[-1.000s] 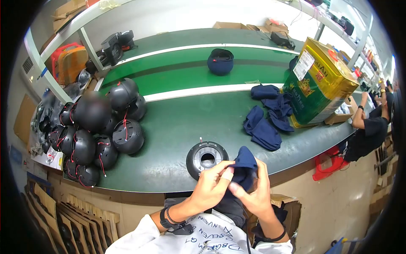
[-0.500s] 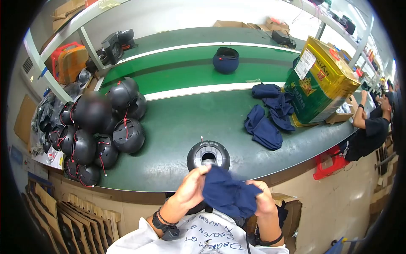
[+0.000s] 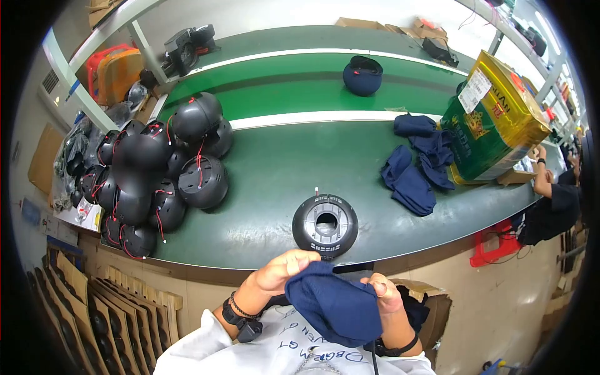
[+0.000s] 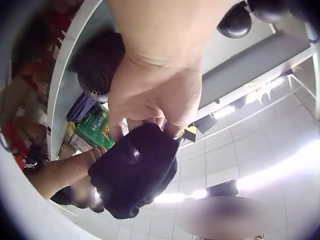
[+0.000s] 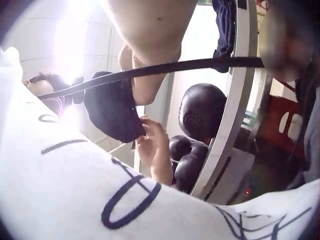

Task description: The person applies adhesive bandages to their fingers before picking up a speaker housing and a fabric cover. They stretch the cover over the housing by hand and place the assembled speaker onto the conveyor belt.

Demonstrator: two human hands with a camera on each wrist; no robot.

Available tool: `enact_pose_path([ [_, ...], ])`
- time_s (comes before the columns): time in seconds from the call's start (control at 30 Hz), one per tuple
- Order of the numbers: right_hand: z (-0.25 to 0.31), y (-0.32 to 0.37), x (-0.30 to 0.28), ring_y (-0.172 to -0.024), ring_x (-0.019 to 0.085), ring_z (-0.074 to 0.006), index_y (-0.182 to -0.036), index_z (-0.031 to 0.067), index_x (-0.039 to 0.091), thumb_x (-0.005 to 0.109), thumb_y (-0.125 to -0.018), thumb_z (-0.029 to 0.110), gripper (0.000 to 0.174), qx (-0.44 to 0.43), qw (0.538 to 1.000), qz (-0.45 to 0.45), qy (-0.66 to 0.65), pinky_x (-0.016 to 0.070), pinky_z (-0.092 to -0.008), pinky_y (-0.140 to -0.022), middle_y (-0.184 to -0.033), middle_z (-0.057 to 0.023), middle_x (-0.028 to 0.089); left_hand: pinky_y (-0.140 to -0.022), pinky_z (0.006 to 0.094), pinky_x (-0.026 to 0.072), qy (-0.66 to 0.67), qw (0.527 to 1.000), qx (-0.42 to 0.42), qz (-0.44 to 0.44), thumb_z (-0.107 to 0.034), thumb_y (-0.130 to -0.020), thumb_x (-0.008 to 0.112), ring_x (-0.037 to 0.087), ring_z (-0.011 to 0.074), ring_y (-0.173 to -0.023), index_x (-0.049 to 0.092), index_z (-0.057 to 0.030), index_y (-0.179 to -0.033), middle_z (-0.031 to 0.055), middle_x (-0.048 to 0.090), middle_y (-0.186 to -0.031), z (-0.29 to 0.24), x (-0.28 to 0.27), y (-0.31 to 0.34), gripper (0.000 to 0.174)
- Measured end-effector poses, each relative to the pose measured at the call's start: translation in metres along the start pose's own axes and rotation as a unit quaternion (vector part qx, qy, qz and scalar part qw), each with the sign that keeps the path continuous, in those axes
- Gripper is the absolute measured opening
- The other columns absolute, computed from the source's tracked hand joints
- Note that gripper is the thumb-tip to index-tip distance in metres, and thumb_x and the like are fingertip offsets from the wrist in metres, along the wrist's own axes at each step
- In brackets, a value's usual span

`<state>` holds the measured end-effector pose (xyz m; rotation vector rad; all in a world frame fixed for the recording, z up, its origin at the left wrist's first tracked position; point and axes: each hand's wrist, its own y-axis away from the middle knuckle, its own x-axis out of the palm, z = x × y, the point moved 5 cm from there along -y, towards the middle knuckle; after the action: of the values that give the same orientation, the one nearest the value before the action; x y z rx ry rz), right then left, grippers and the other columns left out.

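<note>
Between my two hands a navy blue fabric cover [image 3: 334, 306] is spread out in front of my chest. My left hand [image 3: 282, 272] pinches its upper left edge, and my right hand [image 3: 386, 295] grips the edge on the other side. In the left wrist view the dark cloth [image 4: 137, 172] hangs from the left fingers like a pouch. Just beyond my hands a black round shell [image 3: 325, 226] rests on the table near its front edge, with an opening in its top and a small connector sticking up at the back.
Several black shells with red wires [image 3: 203, 181] are heaped at the left. More navy covers [image 3: 409, 187] lie at the right beside a green and yellow tin [image 3: 494, 125]. A navy-covered shell [image 3: 362, 78] sits on the green strip behind. Another person [image 3: 553, 200] is at far right.
The cover has been turned from a bunched shape to a spread one and lowered toward my chest. My hands have moved apart, one on each side of it. The head view has shifted slightly.
</note>
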<state>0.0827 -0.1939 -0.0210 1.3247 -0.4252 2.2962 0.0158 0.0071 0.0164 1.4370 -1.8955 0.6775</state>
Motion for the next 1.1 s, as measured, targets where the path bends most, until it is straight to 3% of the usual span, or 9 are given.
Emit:
enact_pose_path([
  [0.1, 0.017, -0.021, 0.048, -0.088, 0.065, -0.0162, -0.097, -0.0073, 0.073, 0.066, -0.098, 0.026, 0.034, 0.050, 0.992, 0.093, 0.071, 0.0510, -0.0293, -0.078, -0.089, -0.0111, 0.070, -0.078, 0.0247, 0.0462, 0.009, 1.000, 0.023, -0.019, -0.040, -0.102, 0.062, 0.058, 0.0084, -0.089, 0.061, 0.0017, -0.105, 0.0027, 0.064, -0.096, -0.011, 0.009, 0.002, 0.042],
  [0.2, 0.028, -0.023, 0.062, -0.090, 0.065, -0.0101, -0.111, -0.0089, 0.069, 0.068, -0.096, 0.001, 0.018, 0.066, 0.964, -0.024, 0.255, 0.0524, -0.0255, -0.083, -0.090, -0.0077, 0.072, -0.078, 0.0241, 0.0465, -0.042, 0.999, 0.000, 0.008, -0.041, -0.100, 0.066, 0.058, 0.0076, -0.089, 0.061, 0.0021, -0.107, 0.0022, 0.064, -0.097, -0.008, 0.000, 0.012, 0.044],
  [0.53, 0.022, -0.012, 0.016, -0.067, 0.058, -0.0149, -0.079, -0.0028, 0.065, 0.065, -0.100, 0.035, 0.044, 0.117, 0.958, 0.035, 0.258, 0.0472, -0.0309, -0.067, -0.073, -0.0074, 0.065, -0.083, 0.0292, 0.0503, -0.302, 0.939, -0.108, 0.127, -0.022, -0.100, 0.067, 0.062, 0.0138, -0.093, 0.070, 0.0090, -0.103, 0.0063, 0.071, -0.099, -0.006, -0.011, 0.023, 0.031],
  [0.63, 0.029, -0.013, 0.036, -0.080, 0.061, -0.0144, -0.082, -0.0008, 0.065, 0.070, -0.099, 0.026, 0.032, 0.176, 0.903, 0.095, 0.380, 0.0506, -0.0326, -0.085, -0.082, -0.0066, 0.066, -0.093, 0.0366, 0.0507, -0.328, 0.943, -0.024, 0.049, -0.022, -0.100, 0.066, 0.065, 0.0237, -0.103, 0.069, 0.0097, -0.110, 0.0129, 0.073, -0.099, -0.029, -0.001, 0.026, 0.034],
  [0.7, 0.043, -0.025, 0.054, -0.095, 0.066, -0.0234, -0.081, -0.0002, 0.064, 0.080, -0.090, 0.021, 0.028, -0.016, 0.870, 0.071, 0.488, 0.0500, -0.0383, -0.095, -0.100, -0.0143, 0.070, -0.104, 0.0445, 0.0474, -0.386, 0.922, -0.021, 0.019, -0.019, -0.099, 0.065, 0.058, 0.0339, -0.126, 0.071, 0.0071, -0.108, 0.0219, 0.067, -0.122, -0.039, -0.001, 0.033, 0.028],
  [0.77, 0.050, -0.034, 0.059, -0.121, 0.062, -0.0351, -0.081, -0.0003, 0.064, 0.086, -0.080, 0.018, 0.028, -0.079, 0.830, 0.101, 0.543, 0.0460, -0.0451, -0.107, -0.130, -0.0230, 0.063, -0.112, 0.0497, 0.0419, -0.554, 0.813, 0.176, -0.033, -0.014, -0.098, 0.065, 0.041, 0.0394, -0.146, 0.073, 0.0040, -0.105, 0.0275, 0.045, -0.152, -0.061, 0.012, 0.039, 0.021],
  [0.83, 0.061, -0.044, 0.066, -0.141, 0.048, -0.0431, -0.082, -0.0010, 0.065, 0.084, -0.081, 0.017, 0.026, -0.194, 0.738, 0.027, 0.646, 0.0385, -0.0518, -0.115, -0.153, -0.0307, 0.043, -0.115, 0.0522, 0.0379, -0.572, 0.805, 0.150, -0.052, -0.014, -0.097, 0.064, 0.029, 0.0413, -0.151, 0.073, 0.0030, -0.101, 0.0286, 0.032, -0.160, -0.057, -0.007, 0.033, 0.020],
  [0.93, 0.054, -0.059, 0.037, -0.150, 0.031, -0.0499, -0.083, -0.0014, 0.065, 0.081, -0.084, 0.018, 0.025, -0.089, 0.775, -0.003, 0.626, 0.0353, -0.0579, -0.116, -0.163, -0.0365, 0.023, -0.119, 0.0546, 0.0326, -0.532, 0.833, 0.122, -0.089, -0.016, -0.097, 0.064, 0.014, 0.0435, -0.157, 0.074, 0.0021, -0.098, 0.0303, 0.016, -0.167, -0.048, -0.012, 0.026, 0.020],
  [1.1, 0.047, -0.032, 0.048, -0.150, 0.031, -0.0488, -0.083, -0.0028, 0.066, 0.079, -0.085, 0.017, 0.024, -0.056, 0.805, -0.016, 0.590, 0.0412, -0.0579, -0.111, -0.162, -0.0387, 0.022, -0.119, 0.0572, 0.0310, -0.446, 0.887, 0.105, -0.060, -0.016, -0.099, 0.062, 0.011, 0.0459, -0.156, 0.074, 0.0029, -0.104, 0.0345, 0.009, -0.167, -0.033, 0.000, 0.041, 0.023],
])
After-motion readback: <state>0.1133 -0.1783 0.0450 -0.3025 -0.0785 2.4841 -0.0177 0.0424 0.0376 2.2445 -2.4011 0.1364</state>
